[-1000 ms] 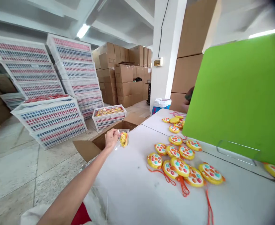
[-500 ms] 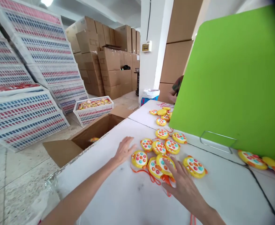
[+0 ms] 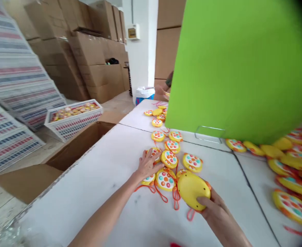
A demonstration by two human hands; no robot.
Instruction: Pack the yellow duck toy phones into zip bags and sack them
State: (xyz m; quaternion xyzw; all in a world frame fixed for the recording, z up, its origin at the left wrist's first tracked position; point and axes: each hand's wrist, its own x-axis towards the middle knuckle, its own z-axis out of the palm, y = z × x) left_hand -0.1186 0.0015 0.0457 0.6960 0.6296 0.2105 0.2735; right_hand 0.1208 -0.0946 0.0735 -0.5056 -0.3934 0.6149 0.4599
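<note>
My right hand [image 3: 215, 210] grips a yellow button toy [image 3: 193, 189] by its edge, the thumb on its plain back, which faces up with small dark screw holes. An orange cord loop [image 3: 191, 214] hangs below it. My left hand [image 3: 147, 166] reaches over the cluster with fingers apart, resting on another yellow toy [image 3: 154, 153] that it partly covers. Beside the hands lie several similar toys face up, with white faces and coloured round buttons, such as one toy [image 3: 165, 179] between the hands and another toy [image 3: 192, 162] farther right. Orange cords trail from them.
A green board [image 3: 238, 65] stands on the white table [image 3: 89, 192], with a wire bracket [image 3: 209, 133] at its foot. More toys [image 3: 295, 164] are heaped at right. An open carton [image 3: 37, 178] and a crate of toys [image 3: 76, 125] stand left. A co-worker's arm [image 3: 168, 84] shows behind the board.
My right hand has picked up a toy and turned it back side up, moving slightly right. My left hand has come onto the cluster. The view has swung right, showing the heap there.
</note>
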